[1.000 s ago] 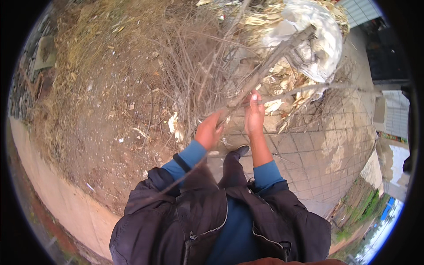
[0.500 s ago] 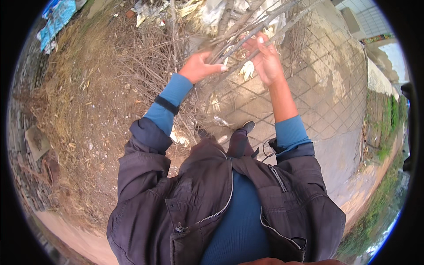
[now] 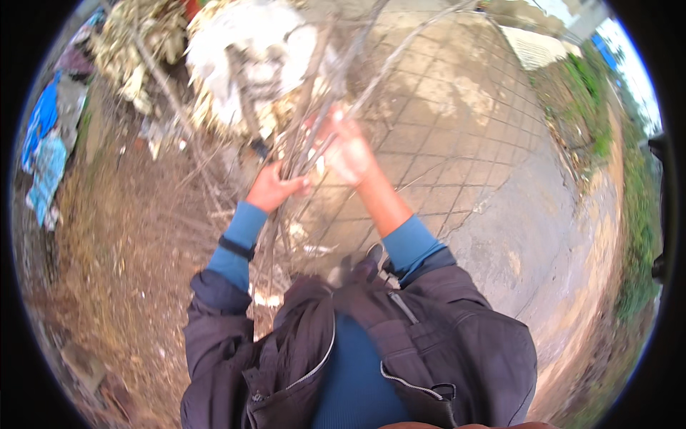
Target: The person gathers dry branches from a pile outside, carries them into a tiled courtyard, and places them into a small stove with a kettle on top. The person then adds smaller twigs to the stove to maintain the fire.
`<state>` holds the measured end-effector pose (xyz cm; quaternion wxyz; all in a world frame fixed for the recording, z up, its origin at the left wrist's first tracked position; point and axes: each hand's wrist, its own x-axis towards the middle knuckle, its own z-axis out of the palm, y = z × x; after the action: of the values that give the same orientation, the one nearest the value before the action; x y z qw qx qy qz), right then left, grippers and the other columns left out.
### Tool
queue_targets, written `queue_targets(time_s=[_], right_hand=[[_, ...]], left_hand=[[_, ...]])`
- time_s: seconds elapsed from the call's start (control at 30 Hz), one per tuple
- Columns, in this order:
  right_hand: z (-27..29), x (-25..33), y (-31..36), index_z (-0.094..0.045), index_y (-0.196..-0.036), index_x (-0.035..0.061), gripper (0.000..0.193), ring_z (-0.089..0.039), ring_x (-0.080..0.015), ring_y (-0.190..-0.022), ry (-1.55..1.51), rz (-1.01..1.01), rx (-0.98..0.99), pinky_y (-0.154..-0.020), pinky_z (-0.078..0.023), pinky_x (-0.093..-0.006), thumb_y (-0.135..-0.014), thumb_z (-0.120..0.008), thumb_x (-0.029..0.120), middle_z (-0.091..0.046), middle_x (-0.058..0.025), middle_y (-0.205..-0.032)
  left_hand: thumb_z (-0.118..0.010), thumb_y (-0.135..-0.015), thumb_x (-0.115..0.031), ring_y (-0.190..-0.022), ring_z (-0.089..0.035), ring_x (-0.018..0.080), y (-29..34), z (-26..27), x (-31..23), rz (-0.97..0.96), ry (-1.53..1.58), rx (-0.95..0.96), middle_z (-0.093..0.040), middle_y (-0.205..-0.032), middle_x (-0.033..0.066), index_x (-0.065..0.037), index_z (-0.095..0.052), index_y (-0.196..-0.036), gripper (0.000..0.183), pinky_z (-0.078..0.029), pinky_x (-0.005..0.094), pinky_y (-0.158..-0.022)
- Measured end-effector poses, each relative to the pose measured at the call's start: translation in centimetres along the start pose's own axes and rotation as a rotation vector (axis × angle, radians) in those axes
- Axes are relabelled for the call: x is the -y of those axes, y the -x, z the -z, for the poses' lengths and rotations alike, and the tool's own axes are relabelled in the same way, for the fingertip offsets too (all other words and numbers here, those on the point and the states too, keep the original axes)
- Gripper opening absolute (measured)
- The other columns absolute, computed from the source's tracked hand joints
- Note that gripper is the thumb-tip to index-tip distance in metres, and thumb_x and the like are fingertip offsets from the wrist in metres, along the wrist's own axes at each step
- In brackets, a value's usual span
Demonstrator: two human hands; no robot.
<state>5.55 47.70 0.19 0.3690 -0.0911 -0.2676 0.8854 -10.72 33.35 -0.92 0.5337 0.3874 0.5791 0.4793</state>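
Note:
Long, bare dry branches (image 3: 311, 75) rise in a loose bundle in front of me and spread out towards the far side. My left hand (image 3: 270, 187) is closed round their lower part, its thumb across the front. A little farther out and to the right, my right hand (image 3: 350, 154) is smeared by motion. Thin stems pass between its thumb and fingers, and the palm is partly turned towards me. A dark band (image 3: 236, 247) circles my left sleeve. Where the lower branch ends overlap the brush near my legs, they are hard to tell apart.
A heap of white sheeting and pale husks (image 3: 250, 50) lies at the far left, with more dry husks (image 3: 139, 46) beside it. Blue plastic (image 3: 47, 168) lies at the left edge. Paving with a grid of lines (image 3: 436, 136) stretches right, towards green plants (image 3: 639, 264).
The view has shifted, bringing more of the white heap in. Both hands and the branches now appear farther left and lower, and the branches stand more upright.

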Motion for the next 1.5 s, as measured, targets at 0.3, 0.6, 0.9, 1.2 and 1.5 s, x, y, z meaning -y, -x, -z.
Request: queue_targets(time_s=[0.3, 0.6, 0.9, 1.2, 1.5], right_hand=[[14.1, 17.6, 5.9, -0.053, -0.148, 0.0050, 0.051, -0.065, -0.0267, -0.123, 0.939, -0.115, -0.276, -0.101, -0.054, -0.0423, -0.109, -0.059, 0.037, -0.065, -0.0142, -0.136], [21.1, 41.8, 19.9, -0.059, -0.140, 0.0109, 0.059, -0.042, -0.0354, -0.146, 2.377, 0.773, -0.798, -0.118, -0.031, -0.0564, -0.090, -0.080, 0.034, -0.050, -0.0117, -0.152], [22.6, 41.3, 29.1, -0.065, -0.105, 0.0100, 0.039, -0.065, -0.0310, -0.101, 2.510, 0.322, -0.267, -0.087, -0.051, -0.0453, -0.093, -0.072, 0.046, -0.067, -0.0079, -0.097], [15.3, 39.8, 31.2, -0.057, -0.091, 0.0075, 0.043, -0.068, -0.0365, -0.078, 2.638, 0.316, -0.834, -0.067, -0.052, -0.0471, -0.101, -0.062, 0.049, -0.067, -0.0146, -0.085], [14.8, 37.5, 27.7, -0.067, -0.089, 0.0031, 0.055, -0.068, -0.0437, -0.085, 1.537, 0.767, -1.508, -0.072, -0.050, -0.0501, -0.111, -0.044, 0.048, -0.071, -0.0221, -0.086]], left_hand=[[-0.081, -0.092, -0.013, -0.055, -0.058, 0.0080, -8.4, -12.3, 0.6, 0.066, -0.290, -0.011, -0.067, -0.072, 0.0024, 0.000, -0.067, -0.106, 0.024, -0.046, 0.0258, -0.047], [-0.084, -0.090, -0.013, -0.049, -0.057, 0.0095, -11.2, -16.1, 0.4, 0.132, -0.453, 0.217, -0.065, -0.065, 0.0024, -0.002, -0.067, -0.095, 0.021, -0.045, 0.0273, -0.044], [-0.085, -0.088, -0.010, -0.059, -0.060, 0.0076, -8.5, -13.9, -1.9, 0.210, -0.498, 0.367, -0.069, -0.074, 0.0025, 0.001, -0.071, -0.108, 0.027, -0.046, 0.0257, -0.052], [-0.083, -0.091, -0.015, -0.054, -0.059, 0.0085, -4.9, -14.6, -0.7, 0.062, -0.462, 0.300, -0.065, -0.067, 0.0009, -0.002, -0.068, -0.102, 0.023, -0.044, 0.0261, -0.046], [-0.080, -0.095, -0.024, -0.053, -0.056, 0.0090, -1.5, -25.0, 1.0, 0.132, -0.242, 0.448, -0.064, -0.072, 0.0020, -0.005, -0.060, -0.115, 0.034, -0.046, 0.0249, -0.047]])
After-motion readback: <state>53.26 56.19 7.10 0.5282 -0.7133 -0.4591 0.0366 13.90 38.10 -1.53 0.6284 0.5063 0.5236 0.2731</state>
